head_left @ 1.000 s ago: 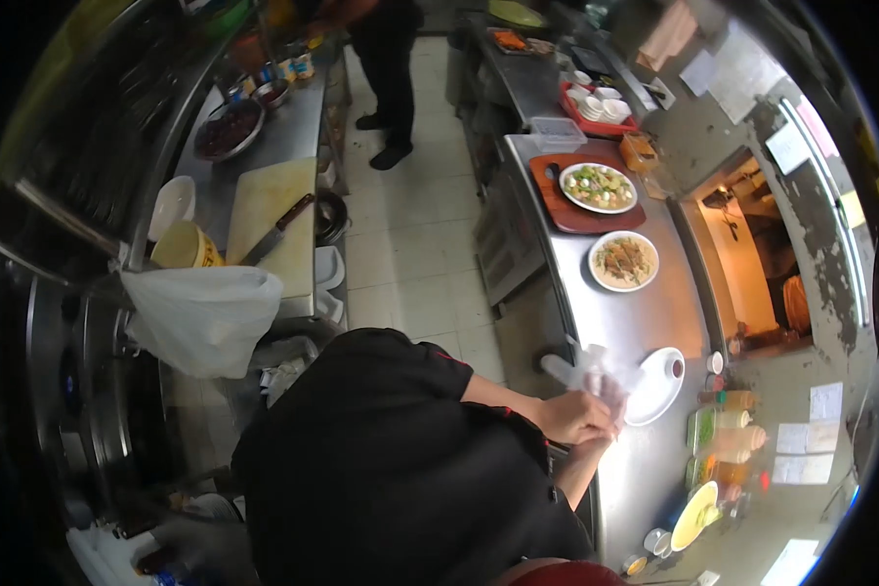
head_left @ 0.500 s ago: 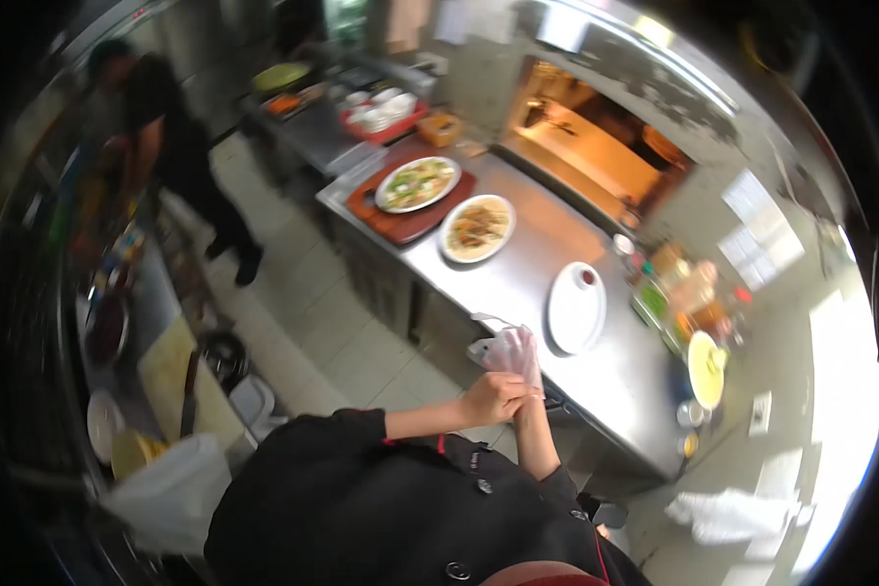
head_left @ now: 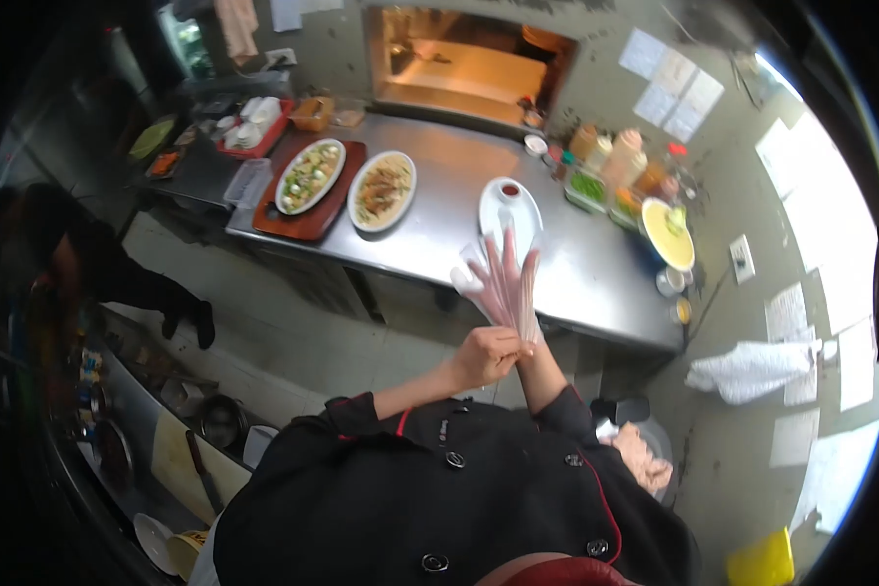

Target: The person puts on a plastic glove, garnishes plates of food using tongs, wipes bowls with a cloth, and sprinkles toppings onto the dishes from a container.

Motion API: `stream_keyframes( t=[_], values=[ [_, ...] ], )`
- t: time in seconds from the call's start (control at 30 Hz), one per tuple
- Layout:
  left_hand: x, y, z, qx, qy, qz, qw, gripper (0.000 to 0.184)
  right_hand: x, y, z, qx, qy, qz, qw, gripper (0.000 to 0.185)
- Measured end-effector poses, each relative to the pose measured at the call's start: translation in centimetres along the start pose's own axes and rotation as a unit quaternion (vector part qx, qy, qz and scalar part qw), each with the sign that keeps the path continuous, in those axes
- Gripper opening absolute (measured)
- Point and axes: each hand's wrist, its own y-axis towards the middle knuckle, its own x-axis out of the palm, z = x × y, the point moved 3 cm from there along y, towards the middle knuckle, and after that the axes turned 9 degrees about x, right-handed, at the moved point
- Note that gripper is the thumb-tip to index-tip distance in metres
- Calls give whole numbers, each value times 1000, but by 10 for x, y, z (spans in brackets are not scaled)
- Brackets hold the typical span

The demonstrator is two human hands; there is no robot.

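A clear plastic glove [head_left: 496, 291] covers my right hand [head_left: 510, 278], its fingers spread and pointing away from me over the near edge of the steel counter. With closed fingers, my left hand [head_left: 495, 355] grips the cuff of that glove at my right wrist. Just beyond my right fingertips lies a white oval plate [head_left: 523, 217] with a small cup of red sauce [head_left: 509, 192] on it. To the left stand an oval plate of food with brown topping [head_left: 382, 192] and another oval dish [head_left: 311, 178] on a wooden board [head_left: 334, 213].
Along the wall are squeeze bottles [head_left: 627, 153], a container of chopped greens [head_left: 587, 188] and a yellow-lined bowl [head_left: 666, 236]. A pass-through window [head_left: 471, 73] opens behind the counter [head_left: 430, 156]. At left, another person [head_left: 93, 249] bends beside a worktop holding a knife [head_left: 203, 471].
My view has turned toward the right. The fingers of my right hand have spread out inside the glove, while my left hand stays at the cuff.
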Motion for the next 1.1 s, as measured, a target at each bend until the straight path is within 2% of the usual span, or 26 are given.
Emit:
stream_keyframes(
  t=[0.07, 0.1, 0.2, 0.23, 0.27, 0.3, 0.33, 0.37, 0.4, 0.43, 0.5, 0.53, 0.6, 0.63, 0.7, 0.73, 0.77, 0.87, 0.9, 0.97, 1.03, 1.07, 1.1],
  values=[
    [1, 10, 8, 8, -40, -9, 999, 17, -2, 3, -8, -17, -40, -42, 998, 95],
    [1, 13, 8, 8, -32, -11, 999, 18, 0, 6, -12, -14, -2, -41, 999, 94],
    [-6, 26, 11, 43, -66, 4, 997, 17, -1, 14, -22, -120, -73, 52, 989, 90],
    [-10, 29, 11, 54, -65, -13, 996, 11, -7, 16, -26, -163, -116, 126, 972, 95],
    [-11, 27, 9, 33, -94, 0, 995, 8, -4, 13, -35, -239, -272, 178, 915, 100],
    [-13, 22, 4, 11, -120, 14, 993, 7, 3, 9, -45, -306, -418, 218, 827, 105],
    [-16, 16, 1, -13, -141, 31, 989, 6, 9, 7, -51, -364, -549, 246, 711, 111],
    [-14, 6, -3, -101, -155, 26, 982, 10, -5, 14, -53, -353, -536, 259, 722, 122],
    [-10, -6, -4, -190, -167, 22, 967, 15, -13, 16, -57, -405, -532, 233, 707, 126],
    [-7, -14, -7, -276, -179, 19, 944, 21, -17, 13, -60, -286, -528, 256, 757, 113],
    [-20, 0, 0, -249, -45, 59, 966, 30, -12, 9, -72, -63, -599, 287, 745, 90],
    [-25, 8, 3, -235, 20, 75, 969, 35, -11, 10, -77, 36, -669, 295, 681, 79],
    [-27, 23, 6, -134, 82, 55, 986, 34, -15, 14, -65, 65, -790, 292, 535, 64],
    [-25, 27, 0, -103, 73, 21, 992, 33, -22, 17, -49, -8, -841, 284, 460, 58],
    [-17, 27, -20, -64, 10, -69, 996, 29, 7, 4, -29, -162, -878, 296, 340, 60],
    [-9, 20, -30, -55, -43, -126, 990, 27, 6, 3, -26, -170, -863, 317, 354, 59],
    [-8, 20, -31, -52, -31, -128, 990, 16, 4, 3, -24, -178, -847, 339, 368, 59],
    [-5, 17, -23, -51, -103, -87, 990, 12, -28, 10, -29, 16, -785, 249, 567, 82],
    [-2, 19, -17, -50, -145, -93, 984, 11, -64, 30, -32, 180, -782, 196, 564, 90],
    [1, 25, -7, -47, -228, -103, 967, 9, -78, 20, -13, -18, -830, 214, 515, 88],
    [-3, 24, -14, -36, -248, -105, 962, 5, -48, 1, -8, -176, -844, 268, 429, 80],
    [-8, 25, -14, -32, -258, -106, 960, 3, -43, 1, -9, -187, -788, 276, 518, 71],
    [-9, 21, -17, -136, -309, -132, 932, 3, -37, 2, -10, -204, -717, 278, 605, 61]
  ],
)
